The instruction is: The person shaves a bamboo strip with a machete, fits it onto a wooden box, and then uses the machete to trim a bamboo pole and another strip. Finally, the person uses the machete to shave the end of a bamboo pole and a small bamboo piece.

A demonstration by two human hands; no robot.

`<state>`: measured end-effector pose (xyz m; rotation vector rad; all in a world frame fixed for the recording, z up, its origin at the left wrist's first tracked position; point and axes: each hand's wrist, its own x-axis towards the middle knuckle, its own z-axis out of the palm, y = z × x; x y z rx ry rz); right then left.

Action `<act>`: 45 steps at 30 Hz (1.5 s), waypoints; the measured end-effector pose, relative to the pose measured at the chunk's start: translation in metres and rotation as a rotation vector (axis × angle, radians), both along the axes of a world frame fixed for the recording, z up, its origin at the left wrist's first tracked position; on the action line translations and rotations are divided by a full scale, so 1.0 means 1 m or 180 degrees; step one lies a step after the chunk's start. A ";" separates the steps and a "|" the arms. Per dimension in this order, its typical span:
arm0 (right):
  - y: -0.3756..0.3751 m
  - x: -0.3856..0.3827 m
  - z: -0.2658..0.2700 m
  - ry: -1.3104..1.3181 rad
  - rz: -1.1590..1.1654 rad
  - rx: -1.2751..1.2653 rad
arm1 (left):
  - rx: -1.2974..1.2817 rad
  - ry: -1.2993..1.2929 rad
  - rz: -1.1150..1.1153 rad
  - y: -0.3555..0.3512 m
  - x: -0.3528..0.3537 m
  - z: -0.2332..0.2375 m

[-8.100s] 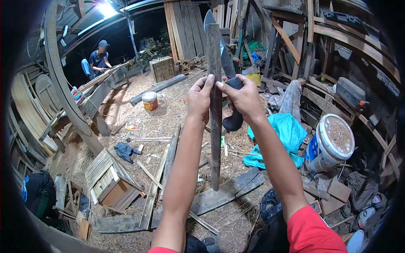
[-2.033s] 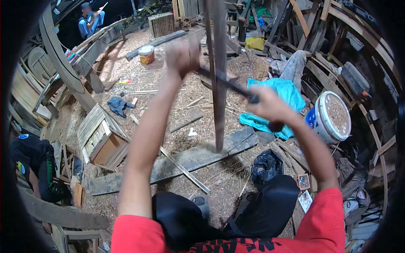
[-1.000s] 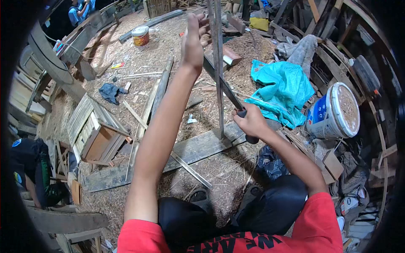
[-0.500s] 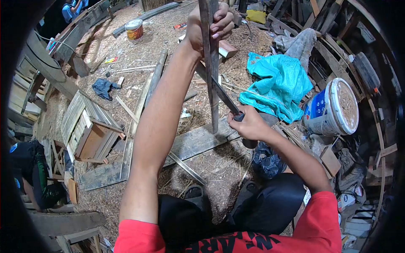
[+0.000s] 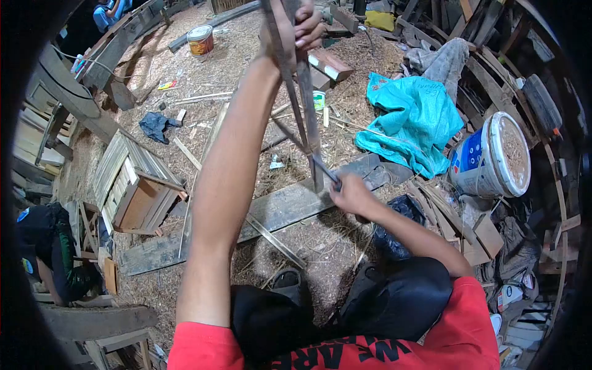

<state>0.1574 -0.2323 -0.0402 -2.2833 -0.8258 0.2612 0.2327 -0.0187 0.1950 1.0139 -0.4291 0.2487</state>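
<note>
High in the middle of the head view, my left hand point(image 5: 299, 31) is closed round two long, dark, weathered wooden strips point(image 5: 307, 98). The strips stand nearly upright and come together toward their lower ends, close over a grey plank point(image 5: 277, 206). My right hand point(image 5: 353, 196) grips a long-bladed knife point(image 5: 325, 168), its handle mostly hidden in the fingers. The blade slants up to the left and crosses the strips near their lower part.
Wood shavings cover the ground. To the right lie a turquoise sack point(image 5: 416, 120) and a white-and-blue bucket point(image 5: 493, 157); a slatted wooden box point(image 5: 139, 185) stands left. A tin point(image 5: 200, 40) is farther back. People show at the left edge point(image 5: 46, 246) and top left.
My left hand has moved slightly left, and the strips now lean and show a wider gap between them. My right hand and the knife have shifted lower on the strips.
</note>
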 end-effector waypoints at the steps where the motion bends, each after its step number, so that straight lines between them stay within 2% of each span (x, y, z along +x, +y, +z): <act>1: -0.009 0.003 -0.042 -0.0075 0.0042 -0.0075 | 0.0075 -0.0091 -0.0264 -0.003 0.002 0.000; 3: -0.007 0.000 -0.043 0.0235 0.0000 0.0055 | 0.0184 -0.0082 -0.0313 -0.020 -0.009 0.006; 4: -0.008 -0.002 -0.031 0.0518 0.0030 -0.0010 | 0.0500 -0.0142 -0.0298 -0.020 -0.005 0.006; 5: -0.011 -0.002 -0.019 0.0815 0.0046 -0.0084 | 0.0351 -0.0014 -0.0215 -0.023 0.001 0.005; 6: -0.015 0.006 -0.030 0.0683 0.0336 0.0061 | 0.0317 -0.0040 -0.0247 -0.024 0.001 0.001; 8: -0.018 -0.002 -0.028 0.3083 0.0163 0.0659 | 0.0313 -0.0149 -0.0334 -0.025 -0.010 0.011; 9: -0.017 -0.006 -0.025 0.4241 0.0114 0.0976 | 0.0567 -0.0359 -0.0245 -0.017 -0.006 0.008; 10: -0.009 -0.020 -0.020 0.3548 -0.0059 0.0976 | 0.0419 -0.0291 -0.0203 -0.010 -0.004 0.007; 12: -0.007 -0.020 -0.040 0.2895 0.0075 0.0934 | 0.0056 -0.0063 -0.0311 0.006 0.004 0.000; 15: -0.006 -0.006 -0.028 0.2597 0.0112 0.0863 | 0.0035 0.0052 0.1036 0.014 0.011 -0.007; 18: -0.018 -0.003 -0.016 0.2637 0.0124 0.0927 | 0.0158 0.0064 0.1871 0.031 0.014 -0.020; 19: -0.027 0.000 -0.015 0.2600 0.0171 0.0929 | 0.0229 -0.0048 0.1957 0.032 0.012 -0.021; 20: -0.039 0.007 -0.024 0.2008 0.0360 0.0797 | 0.0300 -0.0160 0.2044 0.033 0.010 -0.021; 21: -0.050 0.016 -0.047 0.1621 0.0535 0.1055 | 0.0371 -0.0277 0.2132 0.035 0.008 -0.022; 24: -0.084 0.006 0.000 0.1841 0.0476 0.0764 | 0.0518 -0.0604 0.2076 0.043 0.011 -0.029; 26: -0.107 0.005 0.008 0.1954 0.0402 0.0526 | 0.0587 -0.0904 0.2122 0.042 0.013 -0.030; 27: -0.118 0.005 0.011 0.2001 0.0367 0.0414 | 0.0445 -0.0843 0.2115 0.041 0.014 -0.030; 28: -0.127 0.003 0.015 0.1880 0.0529 0.0774 | 0.0303 -0.0795 0.2111 0.042 0.017 -0.030; 31: -0.153 0.008 0.033 0.2214 0.0326 0.0638 | 0.0176 -0.0543 0.2156 0.047 0.022 -0.025; 33: -0.160 0.012 0.045 0.1952 0.0235 0.0794 | 0.0112 -0.0374 0.2141 0.049 0.024 -0.024; 37: -0.149 0.027 0.086 0.1947 -0.0252 0.1122 | 0.0216 -0.0413 0.1740 0.035 0.023 -0.009; 40: -0.125 0.049 0.119 0.1700 -0.0295 0.1312 | -0.0069 -0.0079 0.1074 0.017 0.013 0.008; 42: -0.100 0.059 0.148 0.1335 -0.0279 0.1470 | 0.0303 0.0102 0.1175 0.015 0.022 0.012; 43: -0.088 0.066 0.163 0.1136 -0.0239 0.1606 | 0.0323 -0.0046 0.1189 0.015 0.027 0.017; 45: -0.068 0.078 0.197 0.1163 -0.0108 0.1908 | 0.0146 -0.0220 0.1665 0.006 0.033 0.041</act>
